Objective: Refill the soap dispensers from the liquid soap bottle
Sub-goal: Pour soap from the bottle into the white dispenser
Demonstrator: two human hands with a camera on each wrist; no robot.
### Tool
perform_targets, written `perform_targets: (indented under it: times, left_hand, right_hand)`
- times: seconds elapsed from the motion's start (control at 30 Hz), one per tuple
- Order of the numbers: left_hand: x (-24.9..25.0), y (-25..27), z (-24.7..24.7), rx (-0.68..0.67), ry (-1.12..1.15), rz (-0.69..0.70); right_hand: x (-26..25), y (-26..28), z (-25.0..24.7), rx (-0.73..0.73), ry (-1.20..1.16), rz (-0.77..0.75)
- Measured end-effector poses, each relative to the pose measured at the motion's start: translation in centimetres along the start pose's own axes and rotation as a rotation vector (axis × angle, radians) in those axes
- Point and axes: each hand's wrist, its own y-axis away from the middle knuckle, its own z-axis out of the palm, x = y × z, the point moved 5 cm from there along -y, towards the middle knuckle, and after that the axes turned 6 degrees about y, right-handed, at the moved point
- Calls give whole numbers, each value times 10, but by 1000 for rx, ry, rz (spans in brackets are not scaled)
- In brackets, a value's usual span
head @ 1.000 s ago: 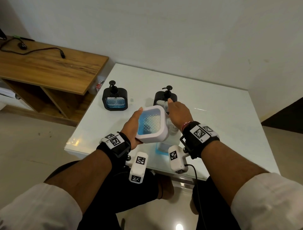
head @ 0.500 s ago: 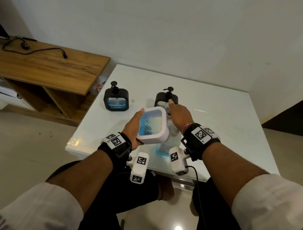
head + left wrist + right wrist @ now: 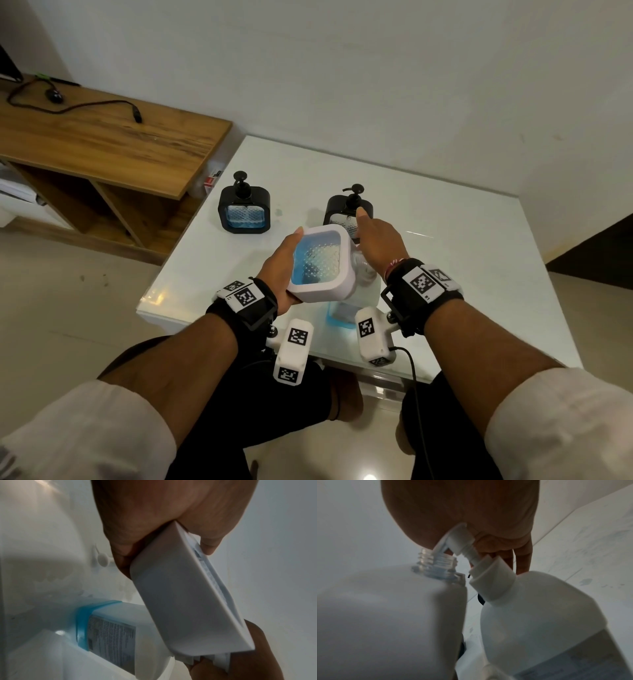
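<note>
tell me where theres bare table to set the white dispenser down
Bare tabletop lies right of the right hand, out to the far and right edges. Another patch sits between the two black dispensers. The near middle is crowded: soap bottle, both hands.

left hand gripping, right hand pressing down

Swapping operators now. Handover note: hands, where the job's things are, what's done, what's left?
Left hand: grips the white square soap dispenser, tilted, cap off, threaded neck open.
Right hand: on the pump head of the white liquid soap bottle, nozzle at that neck.
Bottle stands on the white glass table at its near edge. Two black square dispensers stand farther back, pumps on: left one holds blue soap, right one looks nearly empty.
Done: white dispenser partly blue.
Left: finish it, refit its pump, which is not in view, then probably the right black one.
</note>
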Motion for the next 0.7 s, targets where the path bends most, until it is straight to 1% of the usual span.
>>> perform_targets:
  times: [0.2,0.3,0.37,0.47,0.53,0.6,0.7]
  left_hand:
    - [1,0,0,1,3,-11]
    - [0,2,1,1,0,-8]
    - [-1,3,0,-1,-6,-7]
    - [-1,3,0,0,2,-6]
    - [1,2,1,-7,0,0]
    - [1,2,1,-2,-9,1]
    - [2,4,1,13,-14,-2]
  right_hand:
    - [7,-1,6,-1,95,49]
    - [5,2,4,-52,111,34]
    - [4,3,2,-65,100,29]
    - [4,2,-2,-19,42,32]
    - [4,4,-4,-27,25,48]
    - [4,5,-1,-67,67,60]
    - [3,7,2,-52,136,56]
